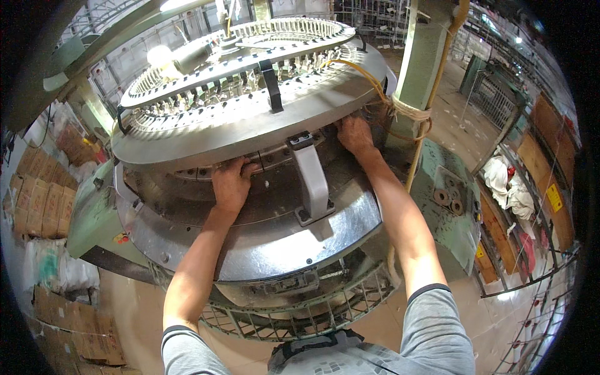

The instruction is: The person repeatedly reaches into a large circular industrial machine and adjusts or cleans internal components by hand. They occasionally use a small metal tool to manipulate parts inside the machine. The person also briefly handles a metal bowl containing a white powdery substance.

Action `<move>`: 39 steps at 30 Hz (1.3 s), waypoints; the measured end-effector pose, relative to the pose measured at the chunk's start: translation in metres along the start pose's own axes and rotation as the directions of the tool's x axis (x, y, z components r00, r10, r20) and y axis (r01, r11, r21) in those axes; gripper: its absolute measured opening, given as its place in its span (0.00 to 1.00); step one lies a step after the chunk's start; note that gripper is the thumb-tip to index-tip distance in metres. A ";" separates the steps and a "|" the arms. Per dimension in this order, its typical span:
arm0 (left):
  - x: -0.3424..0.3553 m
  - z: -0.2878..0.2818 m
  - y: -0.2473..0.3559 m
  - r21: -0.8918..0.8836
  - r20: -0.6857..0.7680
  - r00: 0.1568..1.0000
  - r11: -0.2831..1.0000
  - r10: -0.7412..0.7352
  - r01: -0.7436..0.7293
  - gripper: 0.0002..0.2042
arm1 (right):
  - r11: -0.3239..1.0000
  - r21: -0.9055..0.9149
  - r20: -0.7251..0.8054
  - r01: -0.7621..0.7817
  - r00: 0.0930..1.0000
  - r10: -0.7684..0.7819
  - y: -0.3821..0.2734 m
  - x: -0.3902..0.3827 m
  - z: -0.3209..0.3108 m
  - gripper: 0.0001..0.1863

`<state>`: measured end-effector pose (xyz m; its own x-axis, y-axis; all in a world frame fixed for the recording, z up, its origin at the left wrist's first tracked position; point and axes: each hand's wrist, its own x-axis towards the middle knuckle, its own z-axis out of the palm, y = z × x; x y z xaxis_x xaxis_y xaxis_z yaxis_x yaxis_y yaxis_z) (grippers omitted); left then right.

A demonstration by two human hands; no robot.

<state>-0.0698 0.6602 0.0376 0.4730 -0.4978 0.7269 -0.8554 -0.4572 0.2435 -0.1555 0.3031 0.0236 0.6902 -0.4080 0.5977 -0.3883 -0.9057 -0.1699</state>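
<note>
A large circular knitting machine stands before me, with a broad grey metal ring [206, 145] above a dark, dusty lower bed [275, 197]. My left hand [231, 182] reaches in below the ring's near edge, its fingers bent together and their tips partly hidden. Farther right, my right hand [355, 134] is curled under the ring's right side. Whatever either hand grips, if anything, is out of sight. Between my forearms a grey bracket [311, 181] rises from the shiny curved metal rim [256, 250]. A black strap-like clip [271, 86] crosses the ring's upper edge.
A green post [420, 59] with wrapped cord stands at the right, beside a green machine housing [447, 219]. Below the rim is a barred round guard [300, 322]. Cardboard boxes [44, 203] are stacked at left; a metal rack [537, 187] holds white cloth at right.
</note>
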 end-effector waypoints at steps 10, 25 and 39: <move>0.000 -0.003 0.000 0.028 -0.038 0.994 0.995 0.101 -0.100 0.09 | 0.922 0.267 -0.155 0.280 0.957 -0.246 -0.007 -0.007 -0.016 0.12; -0.003 0.001 -0.001 -0.031 -0.031 0.998 0.998 0.061 -0.062 0.11 | 0.984 0.157 0.070 0.083 0.993 -0.095 -0.026 -0.015 -0.025 0.12; -0.006 0.004 -0.005 -0.145 -0.070 0.997 0.988 0.037 -0.047 0.09 | 0.893 0.311 -0.210 0.327 0.939 -0.271 -0.013 -0.012 -0.007 0.14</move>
<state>-0.0677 0.6626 0.0300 0.4251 -0.4617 0.7785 -0.8982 -0.3213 0.2999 -0.1634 0.3205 0.0238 0.6251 -0.1140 0.7722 0.0685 -0.9774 -0.1998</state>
